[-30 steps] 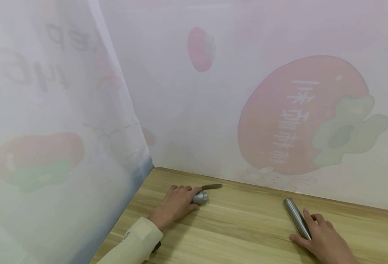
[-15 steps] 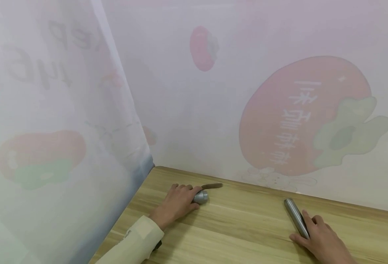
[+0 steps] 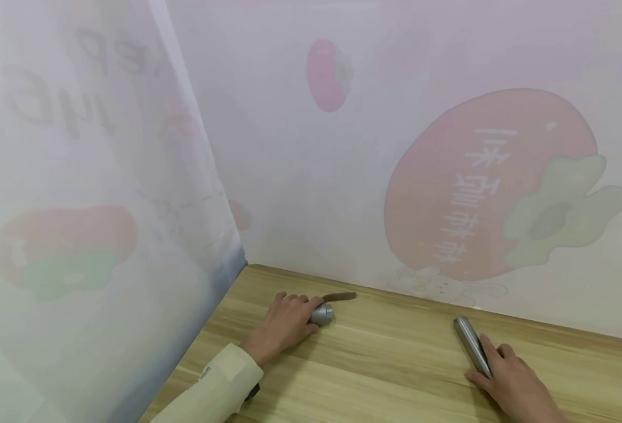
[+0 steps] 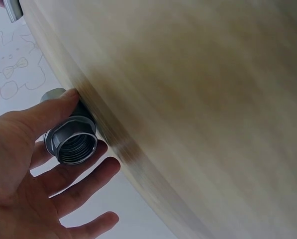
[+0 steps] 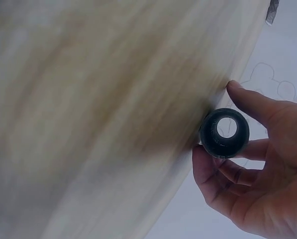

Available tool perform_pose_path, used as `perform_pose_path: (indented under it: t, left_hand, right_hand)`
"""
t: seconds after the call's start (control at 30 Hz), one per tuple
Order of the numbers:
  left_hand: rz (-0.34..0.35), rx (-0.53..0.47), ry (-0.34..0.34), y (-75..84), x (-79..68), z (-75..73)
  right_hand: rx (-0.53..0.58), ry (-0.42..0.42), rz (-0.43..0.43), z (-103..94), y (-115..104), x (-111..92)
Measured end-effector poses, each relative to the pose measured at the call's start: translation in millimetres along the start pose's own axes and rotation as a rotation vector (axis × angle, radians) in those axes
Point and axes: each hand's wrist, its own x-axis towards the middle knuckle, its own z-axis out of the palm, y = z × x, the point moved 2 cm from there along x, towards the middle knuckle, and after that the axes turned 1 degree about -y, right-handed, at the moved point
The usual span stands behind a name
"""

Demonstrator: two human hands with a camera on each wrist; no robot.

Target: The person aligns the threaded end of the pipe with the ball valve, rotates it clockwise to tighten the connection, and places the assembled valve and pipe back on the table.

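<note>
While left hand [image 3: 286, 326] pinches threaded fitting [image 4: 70, 130] | right hand [image 3: 517, 376] curls around metal tube [image 3: 470, 343], thumb contact unclear | wood-grain table [image 3: 385, 364] beneath

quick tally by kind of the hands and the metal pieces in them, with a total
Hands: 2, the left hand and the right hand
Threaded metal fitting: 1, held in the left hand
Hollow metal tube: 1, between the right hand's thumb and fingers
Total: 4

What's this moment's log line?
left hand: holds short grey threaded metal fitting; right hand: around long grey metal tube; surface: pale wood-grained tabletop
</note>
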Motion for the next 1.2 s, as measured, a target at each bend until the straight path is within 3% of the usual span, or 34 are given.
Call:
perform_pose_path:
  t: [0.37, 0.63, 1.2]
  left_hand:
    - [0.026, -0.049, 0.008, -0.7, 0.3, -0.7]
    - [-0.020, -0.149, -0.051, 0.1, -2.5, 0.4]
    - [-0.046, -0.280, -0.061, 0.2, -1.9, -2.5]
  right_hand:
    - [0.008, 0.016, 0.008, 0.4, -4.2, 0.9]
    - [-0.011, 0.003, 0.039, 1.4, -6.2, 1.5]
    - [-0.015, -0.027, 0.091, 0.2, -4.2, 2.0]
